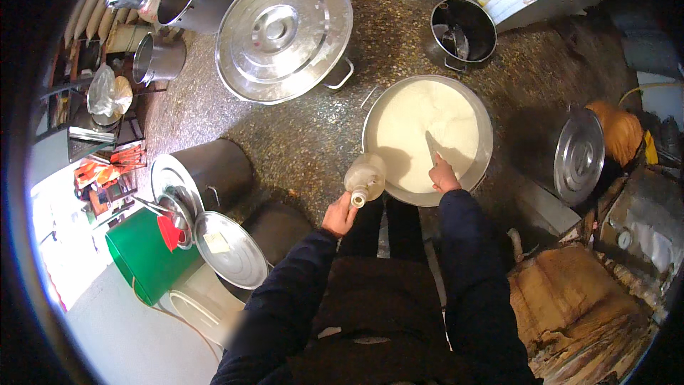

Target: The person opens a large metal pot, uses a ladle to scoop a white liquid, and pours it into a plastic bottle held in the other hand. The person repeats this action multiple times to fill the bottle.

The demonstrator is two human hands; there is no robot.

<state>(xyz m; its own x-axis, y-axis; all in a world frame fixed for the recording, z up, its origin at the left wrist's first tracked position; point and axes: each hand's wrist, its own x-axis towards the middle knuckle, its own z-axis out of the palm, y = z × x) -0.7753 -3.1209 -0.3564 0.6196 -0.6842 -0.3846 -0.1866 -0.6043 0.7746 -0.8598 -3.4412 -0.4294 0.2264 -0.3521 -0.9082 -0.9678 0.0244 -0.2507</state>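
Observation:
A wide metal pot point(485, 141) stands on the floor before me, holding pale cream-coloured contents point(422, 107); whether these are liquid or fine grain I cannot tell. My left hand point(340, 215) grips a translucent bottle point(368, 168) by its neck, at the pot's near-left rim. The bottle's mouth points up towards me, and its shadow falls on the contents. Over the near-right part of the pot, my right hand point(443, 175) holds a slim, pointed grey tool point(432, 145). Its tip reaches to the surface of the contents.
A large lidded pot point(283, 37) stands at the far left, and a dark open pot point(464, 29) beyond mine. Lidded vessels point(216, 176) and a green bin point(149, 256) are at left. To the right are a metal lid point(580, 155) and brown cloth point(577, 299).

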